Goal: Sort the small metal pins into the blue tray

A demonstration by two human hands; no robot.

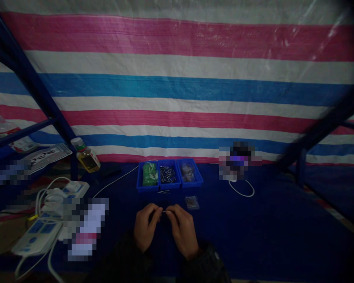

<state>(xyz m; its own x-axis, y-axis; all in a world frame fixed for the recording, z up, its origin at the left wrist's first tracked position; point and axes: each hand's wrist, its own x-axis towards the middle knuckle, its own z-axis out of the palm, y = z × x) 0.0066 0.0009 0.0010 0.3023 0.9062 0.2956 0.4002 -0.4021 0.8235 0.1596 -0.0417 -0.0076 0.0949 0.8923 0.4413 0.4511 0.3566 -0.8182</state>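
Observation:
My left hand and my right hand meet over the dark blue table top, fingertips pinched together on a tiny part too small to name. Just beyond them stand three blue bins in a row: the left bin holds green pieces, the middle bin holds small dark metal pins, the right bin holds clear bagged bits. A small clear bag lies right of my fingers. A few loose pins lie in front of the bins.
A bottle of yellow liquid stands at the back left by a blue frame post. White power strips and cables sit at the left. A white cable loops at the back right. A striped tarp hangs behind.

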